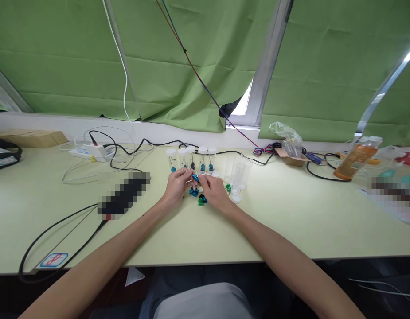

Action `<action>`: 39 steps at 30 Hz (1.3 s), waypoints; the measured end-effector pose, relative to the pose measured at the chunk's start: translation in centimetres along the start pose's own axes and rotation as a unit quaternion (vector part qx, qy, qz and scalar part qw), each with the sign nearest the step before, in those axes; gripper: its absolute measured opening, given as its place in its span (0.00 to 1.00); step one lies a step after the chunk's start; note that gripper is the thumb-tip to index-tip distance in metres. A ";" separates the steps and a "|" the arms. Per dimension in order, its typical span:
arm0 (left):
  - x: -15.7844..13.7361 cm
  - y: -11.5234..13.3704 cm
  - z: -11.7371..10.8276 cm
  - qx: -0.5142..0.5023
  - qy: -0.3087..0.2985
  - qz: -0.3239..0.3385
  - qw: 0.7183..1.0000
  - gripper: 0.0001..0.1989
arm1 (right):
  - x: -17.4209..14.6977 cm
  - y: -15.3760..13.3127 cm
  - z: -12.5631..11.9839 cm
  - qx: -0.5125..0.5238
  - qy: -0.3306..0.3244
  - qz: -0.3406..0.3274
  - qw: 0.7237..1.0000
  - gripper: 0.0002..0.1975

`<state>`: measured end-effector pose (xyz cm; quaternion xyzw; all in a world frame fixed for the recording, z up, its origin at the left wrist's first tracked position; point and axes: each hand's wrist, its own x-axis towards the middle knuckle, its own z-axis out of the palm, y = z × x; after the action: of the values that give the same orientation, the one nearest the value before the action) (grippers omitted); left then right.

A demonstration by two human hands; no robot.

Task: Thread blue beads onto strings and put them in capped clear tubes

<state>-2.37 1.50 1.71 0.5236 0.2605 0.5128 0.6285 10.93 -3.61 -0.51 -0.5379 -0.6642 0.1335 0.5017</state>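
Both hands meet over the middle of the table. My left hand (176,187) pinches a small shiny blue piece (195,177) with its fingertips. The fingers of my right hand (214,189) close on the same piece from the other side. A thin metal stem shows near the left fingertips. Under the hands lie small blue pieces (193,192) and a green piece (201,201); another green piece (228,188) is just right of the right hand. Behind stand several see-through tubes (202,160) with white caps, holding similar pieces with thin stems.
Uncapped see-through tubes (240,176) stand right of the hands, with loose white caps (236,196) in front. A black device (124,195) with a cable lies left. At the back right are a small cardboard box (291,157) and an orange-filled bottle (356,158).
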 end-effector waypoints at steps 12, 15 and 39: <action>0.0 0.1 0.1 0.003 0.022 0.009 1.000 0.11 | -0.1 -0.1 0.2 0.020 -0.008 0.022 1.000 0.15; 0.0 0.1 0.0 0.005 0.017 0.005 1.000 0.11 | -0.1 -0.1 0.2 0.021 -0.013 0.014 1.000 0.15; 0.1 0.0 -0.2 0.004 0.006 0.003 1.000 0.11 | -0.1 -0.1 0.1 -0.005 -0.018 0.018 1.000 0.18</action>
<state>-2.49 1.65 1.70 0.5237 0.2643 0.5171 0.6233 10.75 -3.71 -0.58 -0.5495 -0.6641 0.1489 0.4846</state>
